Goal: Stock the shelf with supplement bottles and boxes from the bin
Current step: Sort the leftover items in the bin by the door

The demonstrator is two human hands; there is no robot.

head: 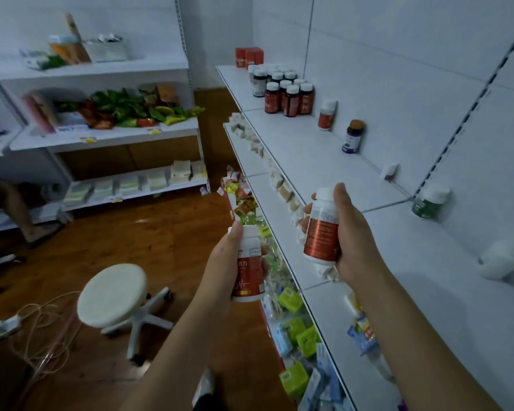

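From the head view, you held both forearms out in front of you. Your left hand curled round a white bottle with a glossy red label, upright, out past the front edge of the shelf. Your right hand gripped a second white bottle, its red-and-white label smooth and printed, above the flat white shelf. Further along that shelf stood a cluster of dark, white-capped bottles, round and shiny, with two red boxes behind them.
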